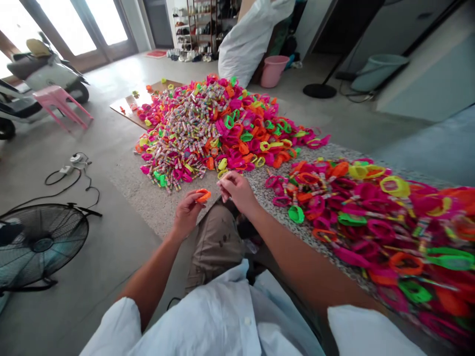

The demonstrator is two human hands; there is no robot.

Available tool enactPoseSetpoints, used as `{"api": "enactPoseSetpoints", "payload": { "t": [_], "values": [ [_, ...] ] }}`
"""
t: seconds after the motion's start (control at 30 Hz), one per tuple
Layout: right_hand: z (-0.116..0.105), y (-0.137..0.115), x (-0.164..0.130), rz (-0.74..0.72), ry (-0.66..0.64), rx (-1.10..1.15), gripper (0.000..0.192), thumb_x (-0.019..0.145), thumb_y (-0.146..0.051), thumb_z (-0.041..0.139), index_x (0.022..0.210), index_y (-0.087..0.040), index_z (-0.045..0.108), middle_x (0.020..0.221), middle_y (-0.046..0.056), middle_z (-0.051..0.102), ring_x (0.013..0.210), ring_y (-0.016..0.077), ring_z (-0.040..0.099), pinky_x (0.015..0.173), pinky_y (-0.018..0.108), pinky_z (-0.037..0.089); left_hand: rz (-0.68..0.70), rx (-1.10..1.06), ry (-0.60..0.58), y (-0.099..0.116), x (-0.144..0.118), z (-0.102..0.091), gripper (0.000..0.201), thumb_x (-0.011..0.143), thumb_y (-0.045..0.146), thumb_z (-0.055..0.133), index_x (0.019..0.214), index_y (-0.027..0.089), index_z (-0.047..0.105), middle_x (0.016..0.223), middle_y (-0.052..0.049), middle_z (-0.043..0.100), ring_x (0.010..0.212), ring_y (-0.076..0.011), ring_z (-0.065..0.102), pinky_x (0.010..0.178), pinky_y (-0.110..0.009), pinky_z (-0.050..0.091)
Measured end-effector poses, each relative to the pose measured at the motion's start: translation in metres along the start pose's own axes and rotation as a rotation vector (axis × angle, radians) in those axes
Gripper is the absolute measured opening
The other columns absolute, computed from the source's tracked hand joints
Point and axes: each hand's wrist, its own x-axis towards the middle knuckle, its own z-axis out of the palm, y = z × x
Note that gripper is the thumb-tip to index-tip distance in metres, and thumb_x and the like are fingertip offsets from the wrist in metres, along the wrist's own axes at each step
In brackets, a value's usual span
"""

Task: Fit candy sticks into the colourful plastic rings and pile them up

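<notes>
Evidently the left hand [187,210] pinches an orange ring [203,196] steady; the right hand [237,190] (fingertips pressed together) hovers beside it, near the bright heap [208,128].

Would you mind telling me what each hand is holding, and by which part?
The left hand pinches an orange plastic ring by its near edge. Whether the right hand holds anything cannot be told.

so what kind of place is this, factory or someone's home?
Likely a home used for piecework, not a factory. A scooter is parked indoors by the glass doors, a shoe rack stands at the back, and the plastic rings are heaped on a low slab on the floor.
</notes>
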Motion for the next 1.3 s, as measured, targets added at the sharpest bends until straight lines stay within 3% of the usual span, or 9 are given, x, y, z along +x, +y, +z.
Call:
{"api": "enactPoseSetpoints", "payload": {
  "t": [0.1,0.23,0.3,0.53,0.67,0.87,1.0,1.13,1.3],
  "values": [
    [-0.005,-0.011,-0.048,-0.049,-0.014,0.211,0.025,0.082,-0.036,0.068,0.092,-0.022,0.050,0.070,-0.005,0.062,0.047,0.0103,0.053,0.049,0.025,0.049,0.066,0.043,-0.089,0.009,-0.009,0.024,0.025,0.098,0.035,0.070,0.115,0.019,0.078,0.130,-0.012,0.065,0.102,-0.0169,0.069,0.083,-0.028,0.063],
    [-0.021,-0.016,-0.086,-0.094,0.032,0.186,0.025,0.081,-0.033,0.069,0.091,-0.022,0.049,0.073,-0.004,0.063,0.052,0.0100,0.057,0.053,0.024,0.050,0.153,0.108,-0.227,0.020,-0.021,0.056,0.024,0.098,0.033,0.070,0.114,0.016,0.075,0.127,-0.013,0.065,0.112,-0.0194,0.067,0.091,-0.029,0.059],
    [-0.033,-0.018,-0.098,-0.105,0.064,0.147,0.025,0.084,-0.034,0.069,0.093,-0.022,0.049,0.074,-0.004,0.063,0.053,0.0105,0.056,0.052,0.024,0.049,0.151,0.145,-0.317,0.027,-0.024,0.066,0.025,0.101,0.035,0.066,0.116,0.015,0.071,0.114,-0.011,0.068,0.101,-0.0164,0.067,0.085,-0.026,0.057],
    [-0.065,-0.026,-0.144,-0.501,0.389,-0.450,0.020,0.100,-0.031,0.065,0.118,-0.023,0.062,0.110,0.008,0.074,0.094,0.0186,0.072,0.089,0.035,0.059,0.293,0.465,-0.475,0.059,-0.020,0.091,0.018,0.097,0.033,0.066,0.098,0.015,0.068,0.082,-0.003,0.067,0.074,-0.0122,0.059,0.071,-0.024,0.044],
    [-0.070,-0.021,-0.157,-0.501,0.367,-0.504,0.019,0.103,-0.033,0.062,0.119,-0.023,0.064,0.111,0.007,0.075,0.095,0.0192,0.073,0.088,0.035,0.060,0.158,0.381,-0.536,0.075,-0.022,0.110,0.020,0.090,0.033,0.072,0.100,0.015,0.068,0.086,-0.002,0.067,0.075,-0.0118,0.058,0.071,-0.024,0.044],
    [-0.078,-0.012,-0.161,-0.283,0.459,-0.194,0.027,0.100,-0.045,0.066,0.113,-0.022,0.065,0.102,0.005,0.073,0.082,0.0168,0.069,0.074,0.031,0.059,-0.117,0.118,-0.718,0.081,-0.027,0.117,0.049,0.093,0.051,0.075,0.126,0.017,0.065,0.102,-0.005,0.068,0.086,-0.0138,0.060,0.079,-0.024,0.049],
    [-0.084,-0.017,-0.163,-0.228,0.470,-0.081,0.030,0.097,-0.046,0.069,0.113,-0.022,0.064,0.097,0.004,0.072,0.067,0.0125,0.062,0.061,0.027,0.054,-0.109,0.264,-0.610,0.073,-0.024,0.119,0.046,0.088,0.060,0.078,0.098,0.015,0.070,0.080,0.000,0.059,0.070,-0.0106,0.046,0.064,-0.024,0.037],
    [-0.087,-0.025,-0.167,-0.200,0.481,0.072,0.034,0.093,-0.047,0.073,0.113,-0.021,0.066,0.090,0.002,0.071,0.059,0.0098,0.057,0.057,0.026,0.050,0.103,0.429,-0.422,0.069,-0.019,0.122,0.057,0.085,0.060,0.081,0.063,0.015,0.054,0.068,0.000,0.047,0.068,-0.0119,0.041,0.065,-0.027,0.034],
    [-0.081,-0.033,-0.175,-0.126,0.354,0.134,0.033,0.090,-0.047,0.076,0.107,-0.020,0.067,0.077,-0.001,0.066,0.057,0.0098,0.056,0.057,0.024,0.048,0.318,0.378,-0.433,0.071,-0.018,0.123,0.036,0.092,0.051,0.078,0.082,0.016,0.071,0.098,-0.007,0.065,0.093,-0.0174,0.061,0.087,-0.031,0.049]
  ]
}}
